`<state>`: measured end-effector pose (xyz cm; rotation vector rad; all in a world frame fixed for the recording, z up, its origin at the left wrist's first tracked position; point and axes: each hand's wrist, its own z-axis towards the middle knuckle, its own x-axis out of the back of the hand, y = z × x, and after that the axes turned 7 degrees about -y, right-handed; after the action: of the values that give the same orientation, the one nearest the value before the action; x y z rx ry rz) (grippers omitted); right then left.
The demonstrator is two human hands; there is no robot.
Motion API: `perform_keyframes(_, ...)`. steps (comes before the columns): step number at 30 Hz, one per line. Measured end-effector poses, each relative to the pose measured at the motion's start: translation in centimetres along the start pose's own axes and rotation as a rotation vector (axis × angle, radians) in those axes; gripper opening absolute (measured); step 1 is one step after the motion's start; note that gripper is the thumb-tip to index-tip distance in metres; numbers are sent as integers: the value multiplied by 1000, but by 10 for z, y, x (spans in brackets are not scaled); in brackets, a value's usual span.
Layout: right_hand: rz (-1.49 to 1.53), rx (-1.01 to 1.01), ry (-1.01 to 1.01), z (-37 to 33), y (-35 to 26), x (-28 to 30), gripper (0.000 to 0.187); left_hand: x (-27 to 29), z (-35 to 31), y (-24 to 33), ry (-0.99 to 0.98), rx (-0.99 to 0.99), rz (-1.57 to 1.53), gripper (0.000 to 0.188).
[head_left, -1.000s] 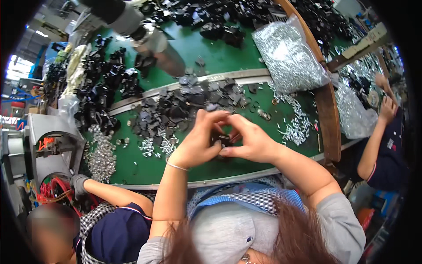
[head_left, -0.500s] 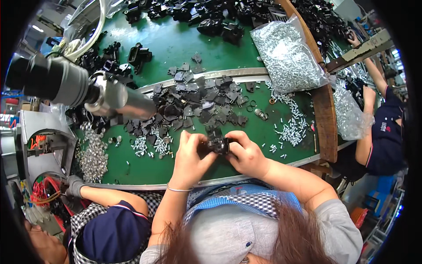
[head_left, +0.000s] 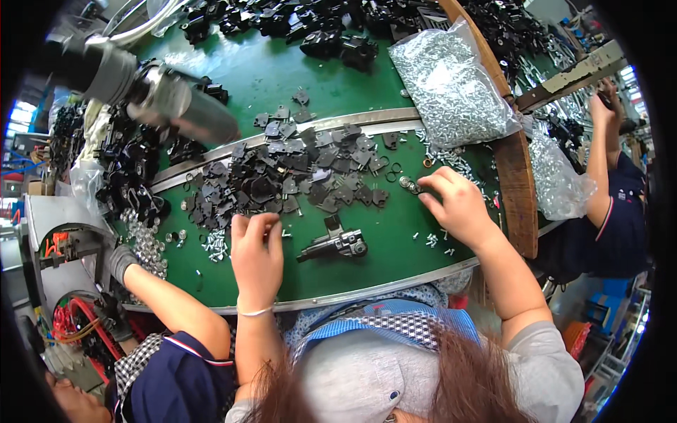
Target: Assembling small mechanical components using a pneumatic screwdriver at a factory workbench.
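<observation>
A black assembly with a silver mechanism (head_left: 343, 243) lies on the green table between my hands, touched by neither. To its left, my left hand (head_left: 258, 255) has curled fingers beside the black flat parts. A small silver screw (head_left: 286, 235) shows at the edge of those fingers; whether they grip it is unclear. On the right, my right hand (head_left: 460, 208) reaches inward with thumb and forefinger apart. Its fingertips are close to a few small metal rings (head_left: 407, 185), and I see nothing held between them.
Black flat parts (head_left: 268, 173) are heaped ahead. Loose silver screws (head_left: 216, 244) lie left, beyond them round metal pieces (head_left: 144, 247). A clear bag of screws (head_left: 455, 88) rests by a wooden divider (head_left: 515, 190). A power tool (head_left: 180, 106) hangs at upper left. A co-worker's gloved hand (head_left: 123, 262) is left.
My hands have let go of the black assembly, now lying on the table, and moved apart: left hand leftward, right hand rightward to the metal rings. The view has shifted slightly.
</observation>
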<state>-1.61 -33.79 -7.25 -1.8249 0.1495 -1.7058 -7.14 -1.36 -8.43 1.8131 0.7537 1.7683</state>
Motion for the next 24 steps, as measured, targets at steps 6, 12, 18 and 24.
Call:
perform_keyframes(6,-129,-8,-28,11,-2,-2,23,-14,19,-1,104,-13,212,32)
perform_keyframes(12,-107,-51,-15,6,3,4,21,-22,27,3,136,-89,288,30)
perform_keyframes(18,-52,-137,-46,-3,6,14,21,-16,21,11,73,-127,444,30)
perform_keyframes(24,-66,-186,53,-16,20,17,19,-22,29,15,37,14,314,28)
